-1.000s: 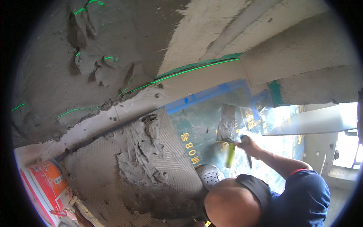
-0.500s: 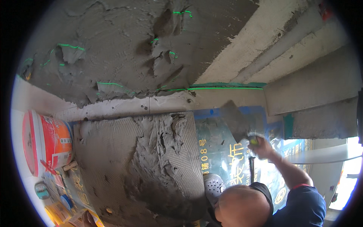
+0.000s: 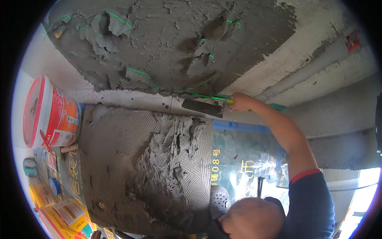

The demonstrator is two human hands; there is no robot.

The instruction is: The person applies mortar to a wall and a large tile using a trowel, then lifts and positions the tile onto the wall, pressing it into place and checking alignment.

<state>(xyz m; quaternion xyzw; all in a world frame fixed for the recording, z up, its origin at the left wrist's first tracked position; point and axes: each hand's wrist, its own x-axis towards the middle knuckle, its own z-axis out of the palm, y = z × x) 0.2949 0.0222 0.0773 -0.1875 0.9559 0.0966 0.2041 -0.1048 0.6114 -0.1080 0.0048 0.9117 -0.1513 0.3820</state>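
In the head view, the right hand (image 3: pixel 241 102) closes its fingers round the handle of a trowel (image 3: pixel 202 107); the blade is in front of a pale strip (image 3: pixel 137 100) below the mortar-covered wall (image 3: pixel 167 44); the left hand (image 3: pixel 96 235) barely shows at the bottom edge, its grip impossible to tell; ridged mortar (image 3: pixel 115 135) spreads below, beside a red-orange bucket (image 3: pixel 61 115).

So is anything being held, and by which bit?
Yes: the right hand holds a trowel by its yellow-green handle. The left hand is mostly cut off at the lower edge, so I can't tell about it.
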